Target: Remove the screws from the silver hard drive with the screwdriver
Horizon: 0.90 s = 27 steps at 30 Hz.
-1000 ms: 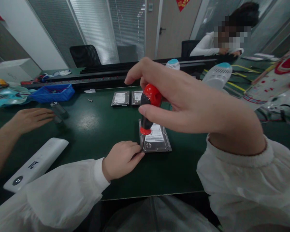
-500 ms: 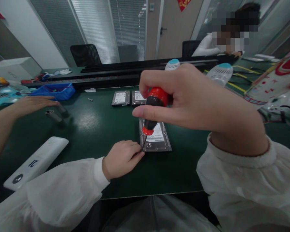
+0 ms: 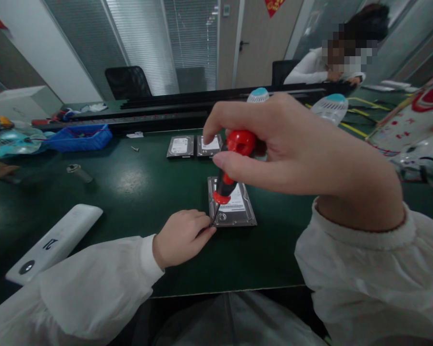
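My right hand (image 3: 274, 149) grips a screwdriver (image 3: 223, 185) by its red and black handle, thumb on the near side. The screwdriver leans, its thin shaft reaching down to the near left corner of a hard drive (image 3: 241, 218). That hard drive lies flat on the green table, label up. At the same corner my left hand (image 3: 184, 236) is closed, its fingertips pinching the drive's edge beside the screwdriver tip. Whatever sits under the tip is too small to make out.
Behind lie two more hard drives, a left one (image 3: 180, 145) and a right one (image 3: 208, 144). To the left are a white power bank (image 3: 56, 242), a metal cylinder (image 3: 80, 173), a small screw (image 3: 134, 148) and a blue basket (image 3: 79, 138). Another person's hand (image 3: 0, 170) shows at the left edge.
My right hand has shifted its hold around the screwdriver handle, the fingers looser. My left hand stays put. The other person's hand has drawn away left, and one metal cylinder has gone from its spot.
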Tool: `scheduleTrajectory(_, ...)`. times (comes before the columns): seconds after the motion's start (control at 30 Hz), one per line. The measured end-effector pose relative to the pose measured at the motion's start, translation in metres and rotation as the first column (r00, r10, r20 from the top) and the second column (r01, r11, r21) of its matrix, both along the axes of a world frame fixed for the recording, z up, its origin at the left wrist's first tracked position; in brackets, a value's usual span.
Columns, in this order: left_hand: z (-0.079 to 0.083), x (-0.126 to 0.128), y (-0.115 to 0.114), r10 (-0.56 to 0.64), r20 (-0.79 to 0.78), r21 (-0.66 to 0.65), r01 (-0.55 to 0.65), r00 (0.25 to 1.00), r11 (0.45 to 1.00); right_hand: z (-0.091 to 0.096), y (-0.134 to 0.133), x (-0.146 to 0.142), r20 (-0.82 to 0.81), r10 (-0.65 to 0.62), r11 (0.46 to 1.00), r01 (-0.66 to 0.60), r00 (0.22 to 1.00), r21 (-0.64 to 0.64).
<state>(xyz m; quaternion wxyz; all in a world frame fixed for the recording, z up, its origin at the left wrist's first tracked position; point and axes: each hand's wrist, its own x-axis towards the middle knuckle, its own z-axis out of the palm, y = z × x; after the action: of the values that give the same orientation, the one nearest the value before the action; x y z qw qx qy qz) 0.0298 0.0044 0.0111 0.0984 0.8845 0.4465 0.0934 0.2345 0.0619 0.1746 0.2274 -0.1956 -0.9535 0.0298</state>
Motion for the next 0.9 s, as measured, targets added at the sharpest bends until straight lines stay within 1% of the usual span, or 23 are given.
scheduleTrajectory(0.1, 0.0003, 0.0002, 0.0005, 0.002, 0.004, -0.002, -0.002, 1.0, 1.0, 0.0005, -0.0006, 0.0001, 0.023, 0.036, 0.999, -0.036, 0.999, -0.012)
scheduleTrajectory(0.3, 0.0004, 0.0001, 0.0007, -0.005, 0.014, 0.002, 0.005, 1.0, 1.0, -0.0031, 0.0005, -0.0022, -0.014, -0.066, 0.998, 0.066, 0.998, -0.012)
scheduleTrajectory(0.47, 0.0008, -0.0001, 0.0003, 0.002, 0.012, -0.003, -0.002, 1.0, 1.0, -0.0021, -0.0025, -0.002, -0.009, -0.026, 0.999, 0.026, 1.0, -0.038)
scheduleTrajectory(0.67, 0.0023, -0.0004, 0.0, 0.003, 0.003, -0.02, -0.003, 1.0, 1.0, -0.0024, -0.002, -0.0028, -0.018, -0.047, 0.998, 0.046, 0.999, -0.044)
scheduleTrajectory(0.77, 0.0017, -0.0006, 0.0004, 0.007, 0.004, -0.017, -0.007, 1.0, 1.0, -0.0009, -0.0024, -0.0022, -0.032, -0.021, 0.998, 0.019, 0.999, -0.059)
scheduleTrajectory(0.9, 0.0013, -0.0002, 0.0007, 0.007, 0.01, -0.022, -0.007, 1.0, 1.0, 0.0021, -0.0056, -0.0015, 0.017, 0.077, 0.994, -0.075, 0.997, -0.085)
